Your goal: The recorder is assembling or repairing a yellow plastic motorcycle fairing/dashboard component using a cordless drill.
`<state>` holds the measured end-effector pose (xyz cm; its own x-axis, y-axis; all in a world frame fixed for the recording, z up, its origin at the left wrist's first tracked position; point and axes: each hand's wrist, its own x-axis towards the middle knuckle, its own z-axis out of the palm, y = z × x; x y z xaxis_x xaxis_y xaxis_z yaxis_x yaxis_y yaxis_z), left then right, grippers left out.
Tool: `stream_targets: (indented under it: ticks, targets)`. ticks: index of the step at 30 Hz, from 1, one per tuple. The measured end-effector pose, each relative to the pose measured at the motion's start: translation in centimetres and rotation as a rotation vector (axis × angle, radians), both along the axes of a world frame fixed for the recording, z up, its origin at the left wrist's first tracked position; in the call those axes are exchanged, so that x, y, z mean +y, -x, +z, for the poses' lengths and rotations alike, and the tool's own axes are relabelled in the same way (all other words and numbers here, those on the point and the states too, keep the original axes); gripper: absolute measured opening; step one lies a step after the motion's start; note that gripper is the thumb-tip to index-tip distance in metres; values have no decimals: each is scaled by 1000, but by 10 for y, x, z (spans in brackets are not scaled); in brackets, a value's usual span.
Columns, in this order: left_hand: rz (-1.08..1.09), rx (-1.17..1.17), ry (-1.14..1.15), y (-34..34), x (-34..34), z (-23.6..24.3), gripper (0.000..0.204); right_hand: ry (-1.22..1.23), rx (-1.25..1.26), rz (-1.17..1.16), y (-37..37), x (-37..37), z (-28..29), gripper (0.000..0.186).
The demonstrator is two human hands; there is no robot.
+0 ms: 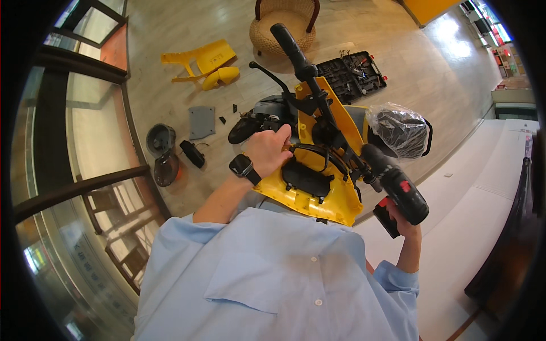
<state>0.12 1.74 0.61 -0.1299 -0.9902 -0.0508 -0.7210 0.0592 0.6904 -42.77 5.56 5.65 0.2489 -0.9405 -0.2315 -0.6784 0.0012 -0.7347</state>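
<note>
Now, left hand (267, 149): gripping the yellow panel (333, 199).
Right hand (405, 226): gripping the drill (395, 184) at 3 o'clock.
Tip: keep drill straight, panel steady.

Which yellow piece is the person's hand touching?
The big yellow front panel still on the scooter, by the handlebar. The left hand rests on it. The other two yellow pieces lie loose on the wooden floor, far from both hands.
</note>
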Motion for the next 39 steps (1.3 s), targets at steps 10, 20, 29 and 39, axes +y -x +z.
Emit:
stream_targets:
  ticks: [10, 20, 29, 39]
  targets:
    - [-11, -34, 43, -1, 3, 4, 34, -343, -45, 275, -150, -73, 70, 25]
    - [-81, -25, 33, -3, -3, 13, 35, -380, -8, 240, -171, -82, 80, 22]
    - [-85, -52, 43, -2, -4, 13, 34, -431, 17, 236, -172, -82, 82, 24]
    - [-97, -53, 80, -2, -3, 15, 32, -419, 20, 230, -173, -82, 82, 28]
